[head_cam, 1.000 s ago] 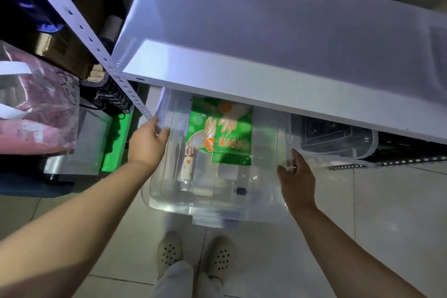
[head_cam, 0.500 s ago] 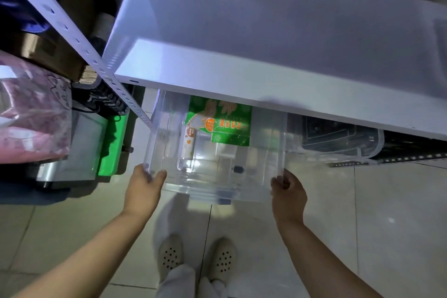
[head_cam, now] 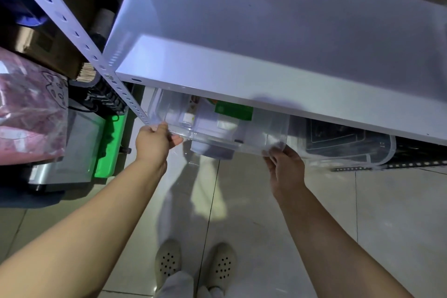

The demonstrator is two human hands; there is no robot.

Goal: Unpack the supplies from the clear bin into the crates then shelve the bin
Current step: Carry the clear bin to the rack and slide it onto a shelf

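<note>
Left hand pinches the near-left corner of the clear bin rim, thumb on top and fingers beneath; right hand pinches the near-right corner likewise. The bin sits mostly under the white shelf board, only its near edge projecting past the board's front edge, beside the perforated upright. A green packet and a tube-like item are visible inside, so unpacking appears not yet done. No crates can be identified with certainty. Judged stage: early, with the contents to be transferred and the bin to be shelved afterwards. A second clear container lies to the right under the same board.
</note>
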